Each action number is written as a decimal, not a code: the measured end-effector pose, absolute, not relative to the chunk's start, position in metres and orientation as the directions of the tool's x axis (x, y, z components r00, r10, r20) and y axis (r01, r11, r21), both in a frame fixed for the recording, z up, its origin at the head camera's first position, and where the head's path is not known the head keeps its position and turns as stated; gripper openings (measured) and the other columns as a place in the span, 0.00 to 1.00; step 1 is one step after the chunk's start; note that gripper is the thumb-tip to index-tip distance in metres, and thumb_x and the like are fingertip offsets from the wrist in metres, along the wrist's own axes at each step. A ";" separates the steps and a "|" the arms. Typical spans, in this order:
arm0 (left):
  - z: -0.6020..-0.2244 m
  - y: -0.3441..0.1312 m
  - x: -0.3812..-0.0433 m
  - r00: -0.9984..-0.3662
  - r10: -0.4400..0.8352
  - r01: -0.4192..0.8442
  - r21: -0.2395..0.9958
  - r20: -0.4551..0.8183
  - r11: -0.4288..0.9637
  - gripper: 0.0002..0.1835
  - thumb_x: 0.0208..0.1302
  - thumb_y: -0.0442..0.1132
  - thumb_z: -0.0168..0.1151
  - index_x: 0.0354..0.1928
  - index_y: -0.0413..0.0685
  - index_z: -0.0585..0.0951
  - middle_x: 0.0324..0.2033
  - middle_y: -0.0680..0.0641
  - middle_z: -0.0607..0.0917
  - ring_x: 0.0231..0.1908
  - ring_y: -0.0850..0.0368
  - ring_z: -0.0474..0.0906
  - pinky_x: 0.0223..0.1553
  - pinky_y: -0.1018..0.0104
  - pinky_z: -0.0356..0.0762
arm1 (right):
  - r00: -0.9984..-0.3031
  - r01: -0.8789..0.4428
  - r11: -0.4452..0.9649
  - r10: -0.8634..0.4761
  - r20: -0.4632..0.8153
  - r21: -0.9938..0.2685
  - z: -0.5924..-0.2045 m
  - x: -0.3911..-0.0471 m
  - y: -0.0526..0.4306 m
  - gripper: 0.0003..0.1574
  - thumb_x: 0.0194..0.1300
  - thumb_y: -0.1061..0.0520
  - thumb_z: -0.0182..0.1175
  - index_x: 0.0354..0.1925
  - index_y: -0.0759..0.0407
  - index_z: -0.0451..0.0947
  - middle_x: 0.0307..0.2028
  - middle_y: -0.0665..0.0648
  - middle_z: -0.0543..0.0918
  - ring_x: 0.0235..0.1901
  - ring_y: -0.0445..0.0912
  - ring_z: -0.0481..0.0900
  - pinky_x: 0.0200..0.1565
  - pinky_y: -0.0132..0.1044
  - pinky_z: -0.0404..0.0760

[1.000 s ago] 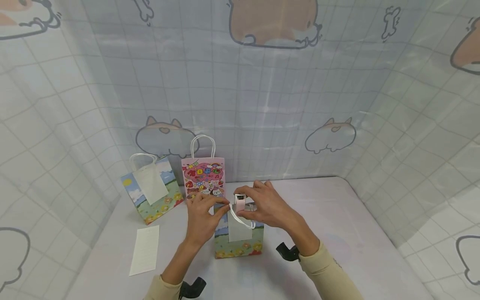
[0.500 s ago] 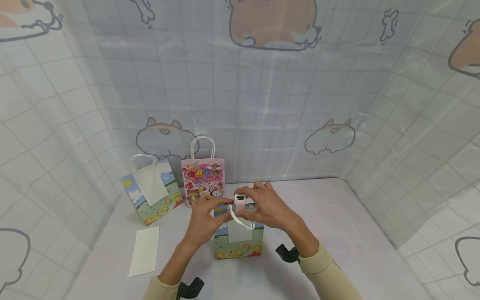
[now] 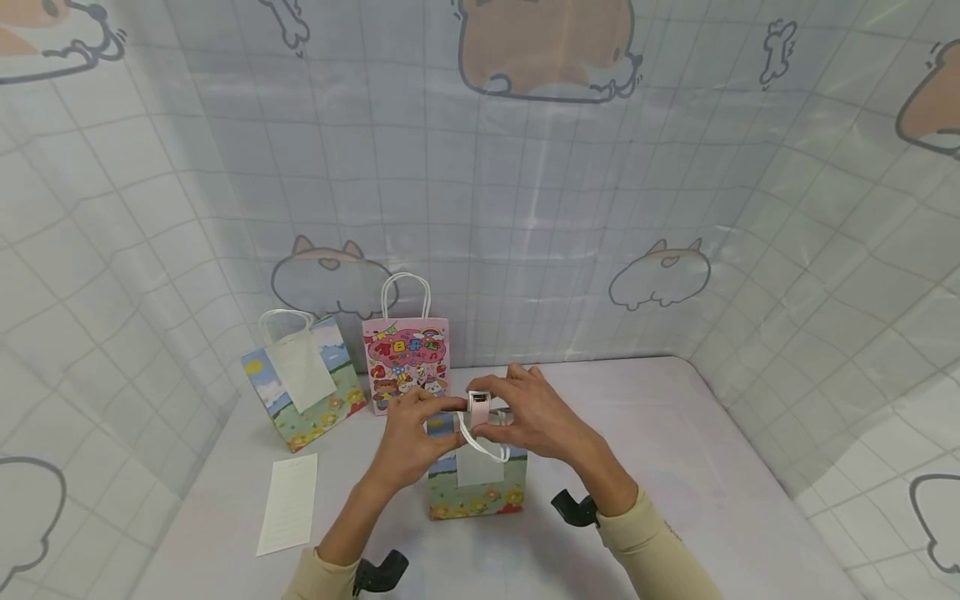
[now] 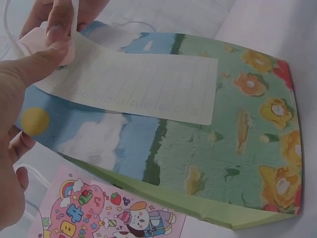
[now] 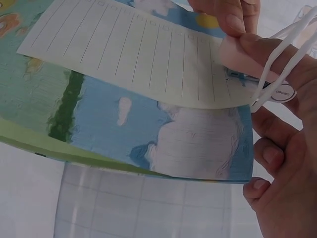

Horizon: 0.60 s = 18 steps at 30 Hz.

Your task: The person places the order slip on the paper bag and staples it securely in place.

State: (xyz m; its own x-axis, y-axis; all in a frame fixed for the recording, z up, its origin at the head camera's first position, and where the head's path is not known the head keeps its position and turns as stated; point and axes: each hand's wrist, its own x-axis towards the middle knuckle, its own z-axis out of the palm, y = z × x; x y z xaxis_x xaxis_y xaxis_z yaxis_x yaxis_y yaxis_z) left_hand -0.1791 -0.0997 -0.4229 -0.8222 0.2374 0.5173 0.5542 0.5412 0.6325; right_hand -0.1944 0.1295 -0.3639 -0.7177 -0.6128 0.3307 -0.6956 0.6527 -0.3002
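Note:
A small pink stapler (image 3: 479, 409) sits at the top edge of a paper gift bag (image 3: 477, 498) with a landscape print, over the end of a lined paper slip (image 5: 148, 54). My right hand (image 3: 538, 414) grips the stapler, its thumb in front. From the other side, my left hand (image 3: 411, 435) pinches the stapler between thumb and index finger. Both thumbs lie close together on its pink body in the right wrist view. The bag's white cord handle (image 5: 285, 62) loops over the right fingers. The stapler's jaws are largely hidden by fingers.
A matching landscape bag (image 3: 330, 392) with a paper slip on its front leans at the back left. Beside it stands a pink cartoon bag (image 3: 406, 350). A loose lined slip (image 3: 288, 504) lies on the white table (image 3: 637, 533) at left.
My left hand has shifted right from beside the handle, bringing its thumb and index finger onto the stapler. The right hand stays nearly still.

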 end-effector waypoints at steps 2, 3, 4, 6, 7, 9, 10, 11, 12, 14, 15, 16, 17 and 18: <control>-0.423 -0.100 -0.179 -0.818 0.244 0.560 0.629 0.521 0.539 0.21 0.48 0.47 0.82 0.47 0.59 0.89 0.33 0.57 0.80 0.39 0.63 0.65 0.50 0.48 0.54 | -0.724 -0.690 0.649 -0.610 0.322 -0.320 -0.365 -0.195 0.130 0.33 0.59 0.37 0.71 0.60 0.42 0.77 0.45 0.42 0.85 0.39 0.38 0.69 0.43 0.39 0.66; -0.423 -0.100 -0.180 -0.817 0.247 0.562 0.627 0.521 0.540 0.21 0.48 0.47 0.82 0.47 0.59 0.89 0.32 0.57 0.79 0.38 0.64 0.64 0.49 0.49 0.54 | -0.732 -0.682 0.650 -0.606 0.312 -0.336 -0.365 -0.195 0.130 0.33 0.59 0.37 0.71 0.60 0.42 0.77 0.46 0.42 0.85 0.40 0.39 0.70 0.43 0.38 0.67; -0.423 -0.101 -0.180 -0.817 0.247 0.563 0.627 0.521 0.539 0.21 0.49 0.47 0.82 0.47 0.59 0.89 0.32 0.56 0.79 0.38 0.64 0.64 0.49 0.49 0.54 | -0.739 -0.673 0.648 -0.602 0.302 -0.356 -0.365 -0.195 0.131 0.33 0.59 0.36 0.71 0.60 0.42 0.77 0.47 0.42 0.85 0.41 0.40 0.71 0.43 0.38 0.69; -0.424 -0.101 -0.180 -0.817 0.251 0.564 0.627 0.520 0.537 0.21 0.49 0.47 0.81 0.47 0.59 0.89 0.32 0.53 0.79 0.37 0.63 0.63 0.49 0.50 0.54 | -0.755 -0.652 0.641 -0.595 0.276 -0.405 -0.367 -0.196 0.132 0.34 0.59 0.36 0.71 0.60 0.43 0.77 0.48 0.42 0.84 0.43 0.42 0.73 0.44 0.38 0.73; -0.424 -0.101 -0.180 -0.816 0.253 0.565 0.628 0.520 0.535 0.21 0.49 0.47 0.81 0.48 0.58 0.89 0.32 0.52 0.79 0.37 0.63 0.63 0.48 0.50 0.53 | -0.761 -0.643 0.636 -0.592 0.264 -0.426 -0.368 -0.197 0.132 0.34 0.59 0.36 0.71 0.60 0.43 0.77 0.49 0.41 0.83 0.44 0.43 0.74 0.44 0.39 0.75; -0.425 -0.101 -0.181 -0.817 0.255 0.565 0.630 0.517 0.533 0.21 0.49 0.47 0.81 0.48 0.58 0.88 0.32 0.52 0.80 0.36 0.62 0.62 0.48 0.50 0.53 | -0.768 -0.630 0.627 -0.591 0.248 -0.457 -0.369 -0.198 0.133 0.34 0.59 0.34 0.70 0.60 0.44 0.77 0.49 0.41 0.82 0.46 0.43 0.76 0.45 0.39 0.78; -0.425 -0.101 -0.181 -0.818 0.255 0.563 0.632 0.515 0.532 0.21 0.49 0.47 0.81 0.48 0.58 0.88 0.32 0.52 0.80 0.36 0.62 0.63 0.48 0.50 0.53 | -0.765 -0.631 0.618 -0.596 0.245 -0.468 -0.371 -0.199 0.133 0.34 0.60 0.34 0.70 0.59 0.45 0.77 0.48 0.41 0.81 0.46 0.43 0.77 0.45 0.40 0.79; -0.425 -0.101 -0.181 -0.820 0.255 0.562 0.634 0.513 0.531 0.22 0.49 0.47 0.81 0.49 0.58 0.88 0.32 0.53 0.80 0.36 0.61 0.63 0.48 0.51 0.53 | -0.762 -0.633 0.610 -0.600 0.244 -0.476 -0.372 -0.200 0.133 0.33 0.60 0.34 0.69 0.58 0.46 0.78 0.46 0.41 0.81 0.45 0.43 0.77 0.44 0.40 0.79; -0.425 -0.101 -0.181 -0.822 0.253 0.559 0.638 0.510 0.530 0.22 0.49 0.47 0.81 0.49 0.58 0.88 0.32 0.53 0.80 0.36 0.60 0.63 0.47 0.52 0.54 | -0.758 -0.636 0.604 -0.605 0.243 -0.480 -0.373 -0.201 0.133 0.32 0.60 0.33 0.68 0.57 0.45 0.78 0.44 0.41 0.80 0.43 0.42 0.77 0.43 0.39 0.79; -0.426 -0.102 -0.180 -0.829 0.252 0.551 0.647 0.500 0.528 0.22 0.50 0.47 0.81 0.49 0.59 0.88 0.32 0.56 0.79 0.35 0.58 0.63 0.45 0.54 0.57 | -0.749 -0.644 0.591 -0.615 0.245 -0.486 -0.376 -0.203 0.133 0.30 0.61 0.32 0.67 0.54 0.44 0.79 0.39 0.41 0.77 0.38 0.40 0.76 0.39 0.36 0.78; -0.425 -0.102 -0.180 -0.831 0.254 0.549 0.650 0.496 0.526 0.22 0.50 0.47 0.81 0.50 0.59 0.88 0.33 0.57 0.80 0.35 0.57 0.64 0.44 0.56 0.60 | -0.745 -0.647 0.581 -0.620 0.247 -0.494 -0.377 -0.204 0.133 0.28 0.61 0.32 0.67 0.53 0.43 0.79 0.38 0.40 0.76 0.36 0.40 0.75 0.36 0.36 0.77; -0.425 -0.102 -0.180 -0.832 0.256 0.548 0.654 0.492 0.522 0.22 0.50 0.47 0.81 0.50 0.59 0.87 0.34 0.59 0.81 0.35 0.57 0.64 0.42 0.58 0.62 | -0.743 -0.648 0.573 -0.623 0.247 -0.502 -0.378 -0.205 0.133 0.27 0.61 0.31 0.66 0.52 0.43 0.79 0.37 0.40 0.75 0.34 0.40 0.74 0.34 0.35 0.76; -0.425 -0.102 -0.180 -0.833 0.261 0.547 0.657 0.488 0.518 0.23 0.51 0.47 0.81 0.51 0.60 0.87 0.36 0.60 0.83 0.35 0.57 0.65 0.41 0.60 0.64 | -0.743 -0.645 0.568 -0.621 0.248 -0.511 -0.379 -0.206 0.133 0.26 0.61 0.31 0.66 0.51 0.42 0.79 0.36 0.40 0.76 0.34 0.39 0.73 0.33 0.34 0.75; -0.425 -0.102 -0.180 -0.834 0.266 0.547 0.660 0.484 0.515 0.23 0.51 0.47 0.80 0.51 0.60 0.87 0.38 0.62 0.84 0.35 0.57 0.66 0.39 0.61 0.66 | -0.744 -0.644 0.566 -0.620 0.250 -0.514 -0.380 -0.207 0.133 0.26 0.61 0.31 0.66 0.51 0.42 0.79 0.36 0.39 0.76 0.33 0.39 0.73 0.33 0.33 0.75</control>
State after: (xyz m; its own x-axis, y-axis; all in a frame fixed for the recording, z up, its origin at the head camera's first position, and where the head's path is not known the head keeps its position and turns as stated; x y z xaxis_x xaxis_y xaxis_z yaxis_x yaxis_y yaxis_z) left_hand -0.1804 -0.1023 -0.4253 -0.8339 0.2655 0.4839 0.5470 0.5153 0.6598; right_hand -0.2065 0.1327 -0.3799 -0.7438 -0.6198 0.2501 -0.6444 0.5657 -0.5144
